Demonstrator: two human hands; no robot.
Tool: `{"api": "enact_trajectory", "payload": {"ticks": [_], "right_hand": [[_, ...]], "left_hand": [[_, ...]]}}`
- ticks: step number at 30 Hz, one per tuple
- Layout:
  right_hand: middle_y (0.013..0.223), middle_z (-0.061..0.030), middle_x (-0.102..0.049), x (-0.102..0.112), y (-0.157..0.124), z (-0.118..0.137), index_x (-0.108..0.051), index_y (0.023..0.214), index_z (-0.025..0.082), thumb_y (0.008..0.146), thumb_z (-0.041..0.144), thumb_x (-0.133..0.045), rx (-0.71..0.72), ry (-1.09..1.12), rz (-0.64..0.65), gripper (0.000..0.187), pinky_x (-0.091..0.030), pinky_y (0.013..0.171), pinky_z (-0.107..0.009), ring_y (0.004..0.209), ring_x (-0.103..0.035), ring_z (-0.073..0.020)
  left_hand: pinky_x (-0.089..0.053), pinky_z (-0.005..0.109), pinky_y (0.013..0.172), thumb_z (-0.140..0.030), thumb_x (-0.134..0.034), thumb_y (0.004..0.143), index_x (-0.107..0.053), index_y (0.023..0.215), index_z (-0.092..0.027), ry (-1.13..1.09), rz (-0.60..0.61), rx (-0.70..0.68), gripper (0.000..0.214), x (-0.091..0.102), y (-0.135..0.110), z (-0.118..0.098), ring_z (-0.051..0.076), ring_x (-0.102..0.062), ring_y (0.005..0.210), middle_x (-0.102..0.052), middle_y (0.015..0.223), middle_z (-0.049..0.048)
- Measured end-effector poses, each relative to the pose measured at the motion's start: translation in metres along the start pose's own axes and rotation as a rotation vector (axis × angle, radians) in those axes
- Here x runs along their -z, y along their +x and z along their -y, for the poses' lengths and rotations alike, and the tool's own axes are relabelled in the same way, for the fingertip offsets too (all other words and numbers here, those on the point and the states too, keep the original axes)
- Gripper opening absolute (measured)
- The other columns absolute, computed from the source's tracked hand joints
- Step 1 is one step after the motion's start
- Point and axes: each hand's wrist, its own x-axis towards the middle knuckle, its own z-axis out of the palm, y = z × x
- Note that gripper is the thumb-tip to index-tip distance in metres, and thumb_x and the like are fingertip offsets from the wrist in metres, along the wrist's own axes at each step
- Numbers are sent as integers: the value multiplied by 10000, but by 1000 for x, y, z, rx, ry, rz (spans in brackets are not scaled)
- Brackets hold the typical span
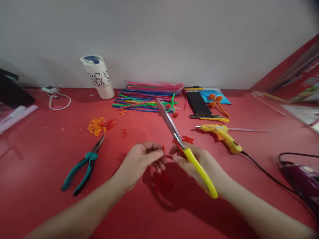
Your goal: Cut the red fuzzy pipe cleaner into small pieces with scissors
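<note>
My left hand [146, 159] is closed in a pinch, with a small red piece [163, 149] showing at the tips of thumb and forefinger. My right hand [199, 161] holds a pair of scissors with yellow handles [201, 174], its blades pointing up and away from me. The fingertips of both hands are close together but apart. Just beyond my right hand lie several short red pieces [188, 139]. Under the hands, a red heap [163, 181] sits in shadow on the red table [119, 212]; its shape is hard to make out.
Teal pliers [91, 156] and orange clippings [96, 126] lie left. Coloured pipe cleaners [144, 99] and a white tumbler [99, 78] are at the back. To the right are a phone [198, 103], a cutter knife [209, 117], a yellow glue gun [221, 132] and a corded purple object [302, 177].
</note>
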Motion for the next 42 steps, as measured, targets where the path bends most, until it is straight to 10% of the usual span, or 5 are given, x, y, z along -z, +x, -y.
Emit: {"api": "enact_trajectory", "payload": {"ticks": [9,18,22,30,42], "right_hand": [[557,53,-386,-6,-3,-6,-436,633,183,687,248,-465,87,2,-13,89,-294,460,-194,512,-359,-75],[497,33,-415,33,16,-20,-408,606,200,694,267,-420,-89,-300,-186,112,-245,442,-223,454,-389,-103],[519,3,-443,36,22,-27,-394,575,204,659,262,-472,-104,-423,-256,128,-222,473,-247,490,-395,-127],[502,43,-359,24,14,-24,-317,582,212,711,356,-434,-24,-410,-285,226,-204,453,-231,475,-315,-95],[496,45,-384,11,4,-19,-330,582,209,700,377,-473,15,-430,-137,250,-194,442,-230,460,-302,-88]], "left_hand": [[-397,230,589,-179,-461,762,-536,709,-170,868,2,-314,93,-11,-10,8,113,-533,607,-586,655,-5],[-380,251,643,-227,-423,821,-514,686,-170,1101,-215,-591,172,10,2,7,117,-484,671,-518,748,12],[-382,244,611,-143,-447,771,-516,812,-181,1109,-273,-558,89,19,5,3,96,-449,615,-488,824,8],[-378,238,654,-127,-491,691,-528,722,-193,1218,309,-378,82,18,-9,-10,111,-500,692,-519,797,-11],[-329,230,547,-90,-434,639,-528,636,-179,1264,203,-274,129,9,-9,-3,109,-464,579,-532,649,-12]]}}
